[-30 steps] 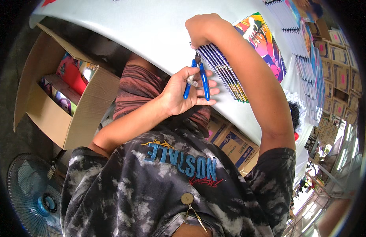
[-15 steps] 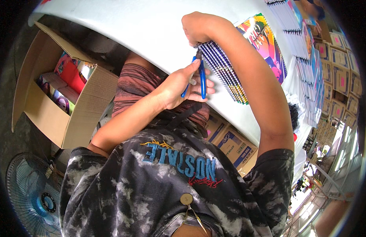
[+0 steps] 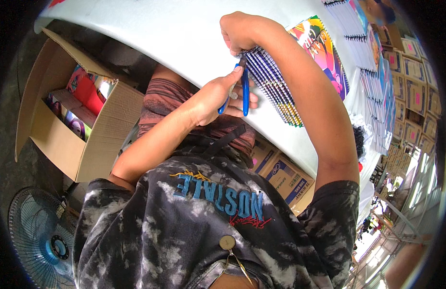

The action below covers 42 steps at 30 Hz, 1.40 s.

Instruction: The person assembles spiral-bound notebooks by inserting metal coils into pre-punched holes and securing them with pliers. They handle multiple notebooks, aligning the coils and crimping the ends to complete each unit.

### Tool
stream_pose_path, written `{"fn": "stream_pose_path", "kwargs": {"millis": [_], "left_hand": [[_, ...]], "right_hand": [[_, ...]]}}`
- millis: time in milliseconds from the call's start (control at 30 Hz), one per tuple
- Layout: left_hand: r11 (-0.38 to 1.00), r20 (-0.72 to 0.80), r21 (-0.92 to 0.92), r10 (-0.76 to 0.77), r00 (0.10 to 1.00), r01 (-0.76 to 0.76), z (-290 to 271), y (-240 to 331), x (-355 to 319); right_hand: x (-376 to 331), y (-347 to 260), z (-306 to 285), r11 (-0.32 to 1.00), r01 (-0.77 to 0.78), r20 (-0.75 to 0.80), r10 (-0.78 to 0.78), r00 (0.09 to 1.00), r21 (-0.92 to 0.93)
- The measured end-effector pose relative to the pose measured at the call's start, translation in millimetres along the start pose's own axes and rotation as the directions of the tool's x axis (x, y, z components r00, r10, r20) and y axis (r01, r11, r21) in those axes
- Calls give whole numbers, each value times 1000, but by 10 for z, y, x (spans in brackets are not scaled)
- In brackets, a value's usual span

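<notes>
My left hand (image 3: 223,96) is wrapped round a pair of blue-handled cutting pliers (image 3: 246,91). The plier handles stand apart, and their dark jaws point at the far left corner of a stack of spiral notebooks (image 3: 272,86). Dark coil bindings run along the stack's near left edge, and a colourful cover (image 3: 324,62) shows on top. Over that same corner bends my right hand (image 3: 239,33), fingers curled in against the coil ends. What its fingertips pinch is hidden. My right forearm crosses above the notebooks and covers part of them.
The stack lies on a white-covered table (image 3: 174,43). More notebook stacks (image 3: 372,91) stand along the right. An open carton (image 3: 102,130) with colourful items is at left, above a fan (image 3: 44,241). Another carton (image 3: 285,178) sits below the table edge; boxes (image 3: 415,91) are piled far right.
My left hand and the pliers have moved slightly away from my body, bringing the jaws a little higher along the coil ends. My right hand has shifted only slightly.
</notes>
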<state>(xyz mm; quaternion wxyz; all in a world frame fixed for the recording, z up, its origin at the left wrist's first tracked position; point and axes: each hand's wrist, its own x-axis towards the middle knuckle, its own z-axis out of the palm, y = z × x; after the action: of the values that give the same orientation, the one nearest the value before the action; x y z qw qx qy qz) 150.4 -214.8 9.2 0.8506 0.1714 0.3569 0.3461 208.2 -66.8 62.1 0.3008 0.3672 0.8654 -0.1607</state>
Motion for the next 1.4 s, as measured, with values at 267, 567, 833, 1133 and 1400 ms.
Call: {"fn": "stream_pose_path", "kwargs": {"millis": [267, 567, 833, 1133, 1400], "left_hand": [[998, -2, 57, -8, 1000, 8, -16, 19, -58], [999, -10, 11, -30, 999, 30, 0, 13, -41], [999, 25, -38, 1, 1000, 0, -22, -18, -36], [999, 21, -9, 41, 999, -41, 107, 40, -34], [997, 4, 67, 27, 1000, -27, 145, 23, -148]], "right_hand": [[-17, -6, -19, 1000, -16, -12, 16, 1000, 11], [-43, 16, -49, 998, -50, 20, 49, 999, 47], [-142, -7, -96, 997, -55, 27, 56, 998, -52], [-303, 2, -36, 995, -74, -97, 67, 993, -70], [-295, 117, -29, 1000, 0, -155, 3, 988, 25]]}}
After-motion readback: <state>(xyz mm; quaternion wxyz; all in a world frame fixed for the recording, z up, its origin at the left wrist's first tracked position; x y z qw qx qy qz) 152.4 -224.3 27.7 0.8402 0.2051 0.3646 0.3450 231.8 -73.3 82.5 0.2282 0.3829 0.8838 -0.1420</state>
